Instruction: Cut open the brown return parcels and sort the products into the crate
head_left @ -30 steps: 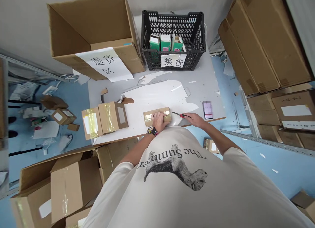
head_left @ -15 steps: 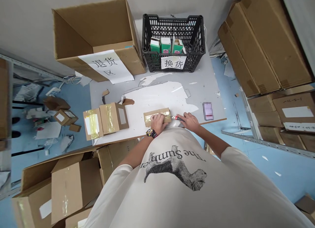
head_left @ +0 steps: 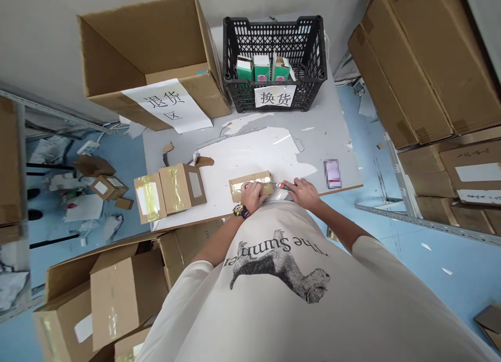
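Observation:
A small taped cardboard box (head_left: pixel 238 191) lies at the table's front edge, close to my body. My left hand (head_left: pixel 252 194), with a watch on the wrist, grips its top and near side, fingers bent over the tape. In my right hand (head_left: pixel 304 193) is a red and black utility knife (head_left: pixel 286 186), its blade pointing left at the right end of the box. Whether the blade touches the tape is too small to tell. Two taped cartons (head_left: pixel 180 189) stand side by side to the left on the table (head_left: pixel 219 208).
A large open carton (head_left: pixel 156 98) and a black plastic crate (head_left: pixel 275 98) holding green and white boxes stand at the back. A phone-like pixelated item (head_left: pixel 333 174) lies at right. Stacked cartons (head_left: pixel 415 64) fill the right side; more boxes (head_left: pixel 115 299) sit below left.
The camera view has shifted slightly. Both hands keep nearly the same place, the left on the box and the right holding the knife at its right end.

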`<action>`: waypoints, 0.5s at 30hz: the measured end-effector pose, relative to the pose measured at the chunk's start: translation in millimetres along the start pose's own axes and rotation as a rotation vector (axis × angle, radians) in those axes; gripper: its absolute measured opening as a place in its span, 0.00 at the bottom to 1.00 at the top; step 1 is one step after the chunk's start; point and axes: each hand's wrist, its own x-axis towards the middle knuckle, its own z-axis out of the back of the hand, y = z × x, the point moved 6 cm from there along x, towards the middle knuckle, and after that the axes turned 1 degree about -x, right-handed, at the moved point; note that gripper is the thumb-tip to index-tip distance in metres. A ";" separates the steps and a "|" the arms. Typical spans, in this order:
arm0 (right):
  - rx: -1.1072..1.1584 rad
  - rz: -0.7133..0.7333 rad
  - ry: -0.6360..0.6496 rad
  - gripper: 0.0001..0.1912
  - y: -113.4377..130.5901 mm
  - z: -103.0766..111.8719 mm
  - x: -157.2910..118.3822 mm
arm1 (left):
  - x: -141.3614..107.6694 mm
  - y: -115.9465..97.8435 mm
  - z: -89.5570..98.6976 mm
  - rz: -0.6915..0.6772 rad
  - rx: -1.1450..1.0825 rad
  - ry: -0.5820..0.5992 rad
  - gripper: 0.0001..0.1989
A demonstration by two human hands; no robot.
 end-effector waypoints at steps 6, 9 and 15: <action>0.002 0.021 -0.029 0.33 5.2 -6.7 9.5 | -1.5 6.8 -7.8 -0.027 -0.081 -0.034 0.18; 0.004 0.027 -0.046 0.37 14.2 -7.7 19.6 | -1.6 9.8 -11.3 -0.036 -0.096 -0.033 0.18; -0.003 0.081 -0.039 0.35 2.4 -5.4 21.4 | -3.9 10.3 -13.3 -0.024 -0.078 -0.039 0.19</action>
